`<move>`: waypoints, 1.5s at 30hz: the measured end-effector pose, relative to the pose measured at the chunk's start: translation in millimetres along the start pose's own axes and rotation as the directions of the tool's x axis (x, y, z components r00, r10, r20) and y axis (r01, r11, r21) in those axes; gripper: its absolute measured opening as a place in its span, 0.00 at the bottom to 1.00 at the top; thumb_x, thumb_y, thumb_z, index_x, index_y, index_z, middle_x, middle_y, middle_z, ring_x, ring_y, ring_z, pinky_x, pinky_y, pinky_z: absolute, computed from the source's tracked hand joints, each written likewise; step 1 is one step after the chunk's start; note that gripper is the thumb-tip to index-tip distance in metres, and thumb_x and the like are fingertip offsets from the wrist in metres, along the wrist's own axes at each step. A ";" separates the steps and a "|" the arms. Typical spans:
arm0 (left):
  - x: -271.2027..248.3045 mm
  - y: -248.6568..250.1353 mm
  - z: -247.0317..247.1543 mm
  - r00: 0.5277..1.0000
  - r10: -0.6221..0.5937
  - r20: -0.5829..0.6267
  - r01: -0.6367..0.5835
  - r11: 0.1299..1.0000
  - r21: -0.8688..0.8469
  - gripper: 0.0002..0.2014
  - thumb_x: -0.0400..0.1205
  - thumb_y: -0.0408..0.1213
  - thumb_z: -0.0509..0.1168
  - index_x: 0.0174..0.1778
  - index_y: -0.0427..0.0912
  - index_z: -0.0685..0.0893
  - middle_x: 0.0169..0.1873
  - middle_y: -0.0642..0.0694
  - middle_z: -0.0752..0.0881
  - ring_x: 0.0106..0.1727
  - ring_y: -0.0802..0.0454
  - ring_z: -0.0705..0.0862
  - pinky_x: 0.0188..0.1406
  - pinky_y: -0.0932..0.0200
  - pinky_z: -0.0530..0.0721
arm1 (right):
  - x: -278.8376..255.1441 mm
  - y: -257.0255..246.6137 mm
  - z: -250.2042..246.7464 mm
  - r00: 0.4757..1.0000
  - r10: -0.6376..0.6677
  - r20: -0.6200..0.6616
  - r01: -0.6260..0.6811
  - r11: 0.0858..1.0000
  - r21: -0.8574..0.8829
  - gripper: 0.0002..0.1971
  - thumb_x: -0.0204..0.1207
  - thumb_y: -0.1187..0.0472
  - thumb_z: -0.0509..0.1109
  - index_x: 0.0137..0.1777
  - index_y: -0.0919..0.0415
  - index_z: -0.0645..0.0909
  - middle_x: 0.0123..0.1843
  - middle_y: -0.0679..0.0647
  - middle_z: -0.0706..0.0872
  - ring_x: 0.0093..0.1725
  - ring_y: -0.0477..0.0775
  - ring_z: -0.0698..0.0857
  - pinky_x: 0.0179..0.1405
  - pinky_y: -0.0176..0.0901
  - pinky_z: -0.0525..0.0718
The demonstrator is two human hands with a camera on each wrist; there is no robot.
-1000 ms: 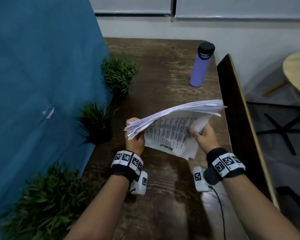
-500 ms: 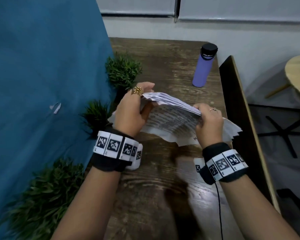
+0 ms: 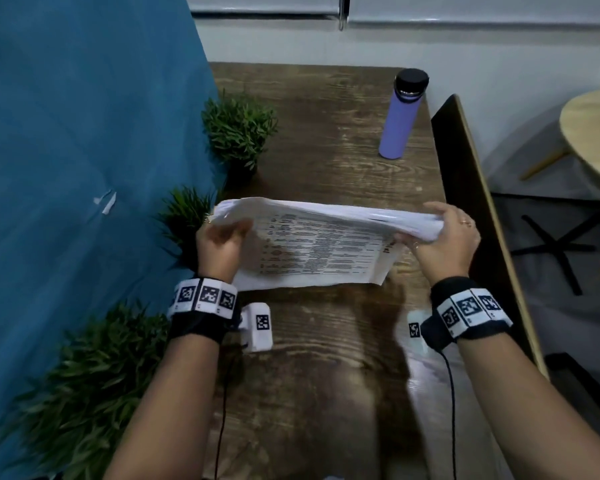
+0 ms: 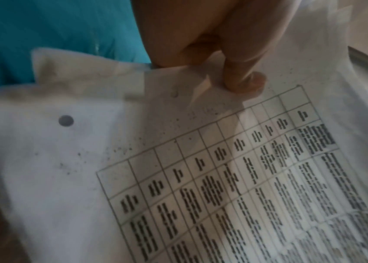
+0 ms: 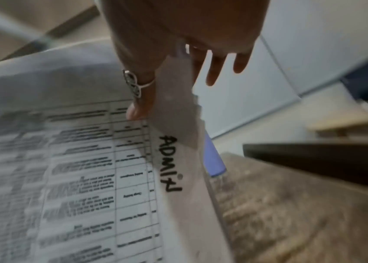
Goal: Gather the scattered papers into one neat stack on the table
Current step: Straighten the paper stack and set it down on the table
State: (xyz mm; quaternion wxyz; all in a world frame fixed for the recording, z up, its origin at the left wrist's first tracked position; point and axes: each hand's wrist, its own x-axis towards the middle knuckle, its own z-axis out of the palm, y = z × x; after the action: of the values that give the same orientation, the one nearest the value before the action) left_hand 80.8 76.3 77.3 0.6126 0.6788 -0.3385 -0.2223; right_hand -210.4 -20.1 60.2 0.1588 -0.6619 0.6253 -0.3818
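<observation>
A bundle of printed papers (image 3: 312, 244) is held above the wooden table (image 3: 326, 341), its printed side tilted toward me and its sheets uneven at the edges. My left hand (image 3: 222, 237) grips the bundle's left end; in the left wrist view a thumb presses on the papers (image 4: 178, 178), which carry a printed grid. At the right end my right hand (image 3: 444, 237) grips the stack, fingers over the top edge. In the right wrist view the papers (image 5: 88, 169) bear the handwritten word "ADMIN", with the thumb on the sheet and fingers behind it.
A purple bottle (image 3: 400, 114) with a black lid stands at the table's far right. Small potted plants (image 3: 239, 129) line the left edge against a blue cloth (image 3: 84, 168). A dark board (image 3: 471, 202) runs along the right edge. A round table (image 3: 596, 136) stands beyond.
The bundle has been turned from a slanted fan to a wide, roughly level hold. My hands have moved apart to its two short ends, the left one lower than before.
</observation>
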 end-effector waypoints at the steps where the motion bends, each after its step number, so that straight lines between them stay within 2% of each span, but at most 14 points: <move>1: 2.5 -5.0 -3.8 0.999 -0.031 -0.021 0.031 0.999 0.008 0.11 0.76 0.22 0.68 0.54 0.27 0.84 0.47 0.39 0.86 0.41 0.56 0.85 0.36 0.79 0.81 | -1.9 2.0 1.0 0.996 0.086 0.038 -0.092 0.975 0.204 0.37 0.53 0.60 0.86 0.64 0.54 0.75 0.61 0.53 0.80 0.61 0.51 0.78 0.65 0.39 0.76; 3: 4.1 -11.9 -7.4 0.996 -0.080 -0.043 0.080 0.997 -0.002 0.10 0.76 0.22 0.67 0.53 0.28 0.83 0.50 0.38 0.85 0.43 0.52 0.84 0.35 0.80 0.81 | -6.6 4.6 7.4 0.971 0.174 0.165 -0.235 0.823 0.517 0.41 0.54 0.71 0.84 0.68 0.58 0.70 0.61 0.51 0.78 0.55 0.40 0.81 0.56 0.26 0.81; 5: 2.6 -14.5 -6.2 0.994 -0.104 -0.038 0.103 0.995 -0.011 0.12 0.77 0.24 0.67 0.55 0.25 0.83 0.50 0.37 0.85 0.41 0.56 0.85 0.35 0.79 0.81 | -9.2 4.8 13.9 0.936 0.206 0.286 -0.342 0.730 0.591 0.32 0.58 0.73 0.81 0.64 0.65 0.76 0.54 0.51 0.84 0.44 0.31 0.86 0.48 0.27 0.86; 10: -2.3 -16.2 -0.5 0.996 -0.087 0.006 0.087 0.996 0.006 0.10 0.79 0.27 0.67 0.55 0.32 0.82 0.48 0.42 0.84 0.49 0.50 0.83 0.46 0.67 0.81 | 7.4 14.0 9.9 0.946 0.160 0.281 -0.311 0.692 0.651 0.12 0.64 0.72 0.77 0.45 0.60 0.84 0.35 0.38 0.91 0.38 0.34 0.88 0.37 0.28 0.85; 13: -11.7 -33.9 -2.8 0.989 -0.129 0.073 0.127 0.992 0.024 0.17 0.74 0.24 0.71 0.59 0.31 0.80 0.52 0.39 0.85 0.51 0.49 0.84 0.53 0.58 0.82 | 5.3 31.1 7.5 0.932 0.135 0.337 -0.330 0.701 0.632 0.13 0.62 0.68 0.79 0.43 0.54 0.82 0.33 0.35 0.90 0.37 0.33 0.88 0.39 0.30 0.86; 16: -27.0 -50.9 5.0 0.977 -0.178 0.121 0.170 0.983 0.074 0.15 0.76 0.26 0.70 0.58 0.33 0.79 0.54 0.39 0.85 0.56 0.46 0.84 0.60 0.53 0.83 | -7.3 46.6 15.6 0.875 0.188 0.446 -0.449 0.660 0.602 0.29 0.48 0.55 0.84 0.51 0.63 0.82 0.36 0.39 0.92 0.38 0.38 0.89 0.37 0.32 0.87; 18: -32.2 -49.9 17.6 0.981 -0.176 0.079 0.173 0.984 0.044 0.10 0.78 0.27 0.67 0.55 0.35 0.81 0.51 0.41 0.85 0.55 0.44 0.84 0.62 0.46 0.82 | -10.9 49.8 22.5 0.873 0.211 0.439 -0.460 0.652 0.603 0.31 0.55 0.56 0.84 0.57 0.67 0.80 0.37 0.39 0.92 0.39 0.39 0.90 0.37 0.33 0.88; 21: -29.4 -33.8 31.4 0.988 -0.144 -0.060 0.146 0.989 0.036 0.09 0.81 0.27 0.63 0.56 0.34 0.81 0.46 0.43 0.84 0.49 0.50 0.83 0.54 0.53 0.79 | -8.1 40.2 20.0 0.906 0.228 0.357 -0.413 0.663 0.625 0.16 0.70 0.73 0.72 0.58 0.69 0.79 0.33 0.35 0.90 0.36 0.34 0.88 0.35 0.30 0.85; 25: -27.7 -18.4 26.4 0.993 -0.042 -0.112 0.042 0.999 -0.005 0.13 0.80 0.27 0.64 0.60 0.27 0.80 0.50 0.44 0.82 0.53 0.52 0.82 0.47 0.70 0.79 | -1.2 25.3 1.0 0.951 0.171 0.259 -0.303 0.698 0.649 0.17 0.70 0.74 0.72 0.58 0.65 0.79 0.32 0.30 0.89 0.37 0.29 0.86 0.35 0.22 0.82; 29: -36.6 -31.6 15.6 0.998 -0.054 -0.034 0.053 0.998 -0.039 0.18 0.76 0.25 0.68 0.62 0.35 0.78 0.54 0.47 0.81 0.53 0.56 0.82 0.44 0.84 0.78 | -14.1 36.7 0.8 0.938 0.138 0.319 -0.316 0.720 0.617 0.22 0.65 0.76 0.76 0.59 0.64 0.79 0.40 0.41 0.90 0.41 0.32 0.87 0.39 0.26 0.83; 35: -30.5 -52.4 16.9 0.994 -0.108 0.016 0.108 0.994 0.006 0.22 0.74 0.28 0.72 0.64 0.32 0.75 0.60 0.36 0.83 0.58 0.49 0.84 0.56 0.64 0.83 | -27.6 41.1 16.9 0.849 0.113 0.516 -0.438 0.697 0.568 0.25 0.61 0.78 0.78 0.56 0.59 0.79 0.48 0.46 0.86 0.40 0.30 0.87 0.37 0.22 0.84; 38: -19.8 -52.2 16.8 0.992 -0.117 0.039 0.117 0.993 -0.007 0.28 0.71 0.28 0.75 0.66 0.33 0.73 0.61 0.36 0.82 0.61 0.45 0.83 0.60 0.51 0.81 | -19.7 39.6 18.8 0.838 0.125 0.531 -0.471 0.659 0.587 0.24 0.55 0.69 0.83 0.51 0.57 0.84 0.51 0.52 0.89 0.49 0.48 0.89 0.51 0.42 0.88; 41: -13.8 -56.1 15.1 0.987 -0.155 0.039 0.157 0.987 -0.046 0.27 0.71 0.22 0.73 0.65 0.33 0.72 0.60 0.36 0.81 0.60 0.44 0.81 0.59 0.51 0.80 | -9.6 47.9 18.4 0.820 0.154 0.552 -0.521 0.602 0.606 0.35 0.35 0.50 0.89 0.48 0.56 0.87 0.49 0.55 0.92 0.50 0.53 0.90 0.47 0.46 0.89; 45: -12.2 -58.2 22.0 0.968 -0.244 0.057 0.248 0.966 -0.073 0.22 0.72 0.22 0.72 0.61 0.32 0.77 0.55 0.39 0.83 0.55 0.47 0.82 0.58 0.51 0.79 | -4.6 44.4 23.3 0.805 0.137 0.577 -0.532 0.596 0.601 0.34 0.36 0.51 0.89 0.47 0.55 0.86 0.47 0.52 0.92 0.49 0.50 0.90 0.47 0.47 0.89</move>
State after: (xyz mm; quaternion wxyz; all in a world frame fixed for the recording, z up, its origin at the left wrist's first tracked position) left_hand 67.7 71.4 15.4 0.5986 0.6851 -0.2570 -0.3261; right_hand -225.0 -29.4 12.9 0.6314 -0.4758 0.4728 -0.3891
